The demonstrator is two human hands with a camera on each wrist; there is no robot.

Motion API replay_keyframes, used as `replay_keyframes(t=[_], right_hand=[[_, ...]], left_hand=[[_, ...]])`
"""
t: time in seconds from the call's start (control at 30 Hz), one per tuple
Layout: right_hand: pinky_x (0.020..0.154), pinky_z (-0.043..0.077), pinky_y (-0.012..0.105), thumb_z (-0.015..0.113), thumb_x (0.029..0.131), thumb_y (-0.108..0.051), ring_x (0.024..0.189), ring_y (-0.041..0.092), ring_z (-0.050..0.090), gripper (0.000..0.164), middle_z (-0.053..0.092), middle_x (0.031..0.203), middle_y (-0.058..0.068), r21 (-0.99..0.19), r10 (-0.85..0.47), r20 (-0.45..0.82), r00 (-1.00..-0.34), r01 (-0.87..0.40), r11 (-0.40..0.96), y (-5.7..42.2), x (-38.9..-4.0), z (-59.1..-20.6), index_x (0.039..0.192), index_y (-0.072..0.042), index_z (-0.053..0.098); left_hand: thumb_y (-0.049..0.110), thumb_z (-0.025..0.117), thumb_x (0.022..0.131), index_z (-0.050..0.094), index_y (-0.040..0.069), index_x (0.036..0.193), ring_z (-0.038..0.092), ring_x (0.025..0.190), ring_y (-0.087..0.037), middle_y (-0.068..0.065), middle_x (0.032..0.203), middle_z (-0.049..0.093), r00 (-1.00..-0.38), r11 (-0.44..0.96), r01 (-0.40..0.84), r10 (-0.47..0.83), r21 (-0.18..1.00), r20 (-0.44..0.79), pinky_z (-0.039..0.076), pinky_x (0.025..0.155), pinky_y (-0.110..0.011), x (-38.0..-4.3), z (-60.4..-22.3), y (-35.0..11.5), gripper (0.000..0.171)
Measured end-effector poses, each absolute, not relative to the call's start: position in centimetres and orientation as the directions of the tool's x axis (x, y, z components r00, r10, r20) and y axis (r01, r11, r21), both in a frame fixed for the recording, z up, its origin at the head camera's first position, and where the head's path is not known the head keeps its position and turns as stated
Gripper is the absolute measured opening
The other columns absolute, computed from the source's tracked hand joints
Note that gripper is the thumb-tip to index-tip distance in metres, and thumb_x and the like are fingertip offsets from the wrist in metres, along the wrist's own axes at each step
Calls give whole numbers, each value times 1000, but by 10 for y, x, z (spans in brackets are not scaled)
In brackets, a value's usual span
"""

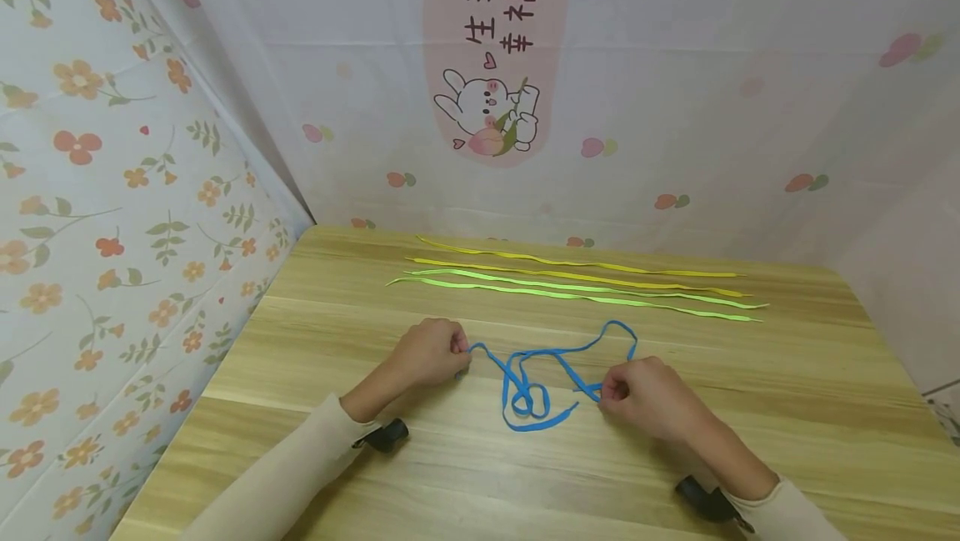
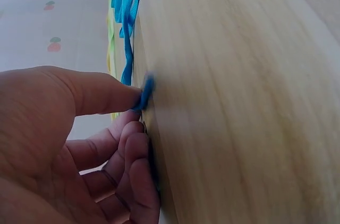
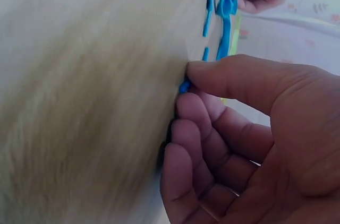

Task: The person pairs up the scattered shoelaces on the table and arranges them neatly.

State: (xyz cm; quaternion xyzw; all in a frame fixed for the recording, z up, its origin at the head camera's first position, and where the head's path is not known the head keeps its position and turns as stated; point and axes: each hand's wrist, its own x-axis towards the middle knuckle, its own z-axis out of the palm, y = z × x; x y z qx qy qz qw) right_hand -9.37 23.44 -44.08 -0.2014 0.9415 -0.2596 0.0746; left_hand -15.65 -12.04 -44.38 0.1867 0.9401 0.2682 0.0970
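A blue shoelace [image 1: 504,395] lies in loose loops on the wooden table, between the two hands. My left hand [image 1: 433,351] pinches it near its left end; in the left wrist view a short blue tip [image 2: 147,92] sticks out past the thumb. On the other side my right hand [image 1: 649,395] pinches another part of the lace between thumb and fingers, and a bit of blue [image 3: 184,86] shows at the fingertips in the right wrist view. One loose lace end lies close to the right hand.
Behind the blue lace, two yellow laces [image 1: 577,263] and two light green laces [image 1: 570,295] lie stretched out side by side across the table [image 1: 300,341]. Printed cloth [image 1: 360,107] hangs along the back and left edges. A black strap device [image 1: 390,436] sits at each wrist.
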Motion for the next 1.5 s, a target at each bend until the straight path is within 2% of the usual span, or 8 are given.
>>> replay_keyframes(t=[0.3, 0.43, 0.6, 0.7, 0.8, 0.93, 1.3, 1.5], right_hand=[[63, 45, 25, 77, 86, -5, 67, 3, 50, 22, 58, 72, -16, -531, -451, -37, -892, -365, 765, 248, -98, -443, 76, -22, 67], [60, 45, 24, 76, 91, -6, 66, 5, 56, 17, 62, 74, -13, -634, -442, -74, -894, -300, 713, 263, -101, -440, 83, -19, 68], [62, 55, 28, 74, 98, -7, 71, 17, 70, 4, 72, 80, 2, -807, -426, -167, -889, -124, 577, 288, -106, -436, 94, -6, 74], [70, 63, 32, 74, 100, -6, 79, 20, 74, 11, 76, 89, 11, -874, -411, -220, -885, -8, 486, 304, -109, -439, 103, 5, 76], [78, 65, 34, 71, 104, -5, 87, 20, 76, 20, 79, 100, 16, -912, -400, -248, -882, 74, 403, 319, -111, -443, 112, 14, 74], [80, 65, 33, 68, 107, -4, 91, 17, 77, 26, 79, 105, 16, -927, -382, -247, -891, 103, 360, 334, -112, -445, 118, 19, 71], [79, 64, 29, 66, 108, 1, 90, 11, 75, 23, 81, 102, 2, -921, -300, -219, -929, 95, 377, 382, -108, -445, 119, 20, 70], [78, 63, 27, 65, 108, 3, 90, 10, 75, 16, 82, 103, -2, -926, -245, -227, -943, 130, 355, 411, -107, -445, 116, 7, 79]], left_hand=[[12, 75, 93, 73, 14, 87, 56, 66, -10, 9, 76, 65, -886, 715, 311, 457, 627, -82, 47, 63, -28, -159, -446, -135, 6], [14, 74, 96, 74, 11, 92, 58, 65, -10, 7, 79, 68, -868, 664, 268, 481, 699, -125, 50, 61, -28, -162, -447, -144, 5], [15, 74, 100, 74, 9, 96, 59, 70, -12, 4, 82, 68, -859, 614, 198, 484, 764, -166, 48, 63, -27, -162, -448, -158, 7], [13, 74, 101, 75, 7, 98, 64, 73, -14, 1, 83, 69, -859, 571, 150, 479, 807, -179, 50, 67, -27, -162, -448, -165, 7], [10, 73, 102, 76, 3, 101, 69, 76, -16, -2, 85, 70, -861, 518, 94, 470, 850, -192, 56, 71, -29, -164, -449, -171, 8], [10, 72, 104, 77, 1, 104, 67, 81, -17, -4, 89, 69, -866, 478, 53, 459, 877, -198, 58, 75, -29, -167, -450, -180, 10], [13, 79, 101, 78, 1, 105, 61, 87, -18, -4, 91, 70, -900, 441, 23, 399, 897, -173, 51, 78, -29, -170, -446, -206, 13], [11, 79, 101, 77, -2, 106, 61, 88, -19, -7, 93, 72, -911, 417, 2, 377, 909, -170, 51, 79, -29, -172, -441, -219, 14]])
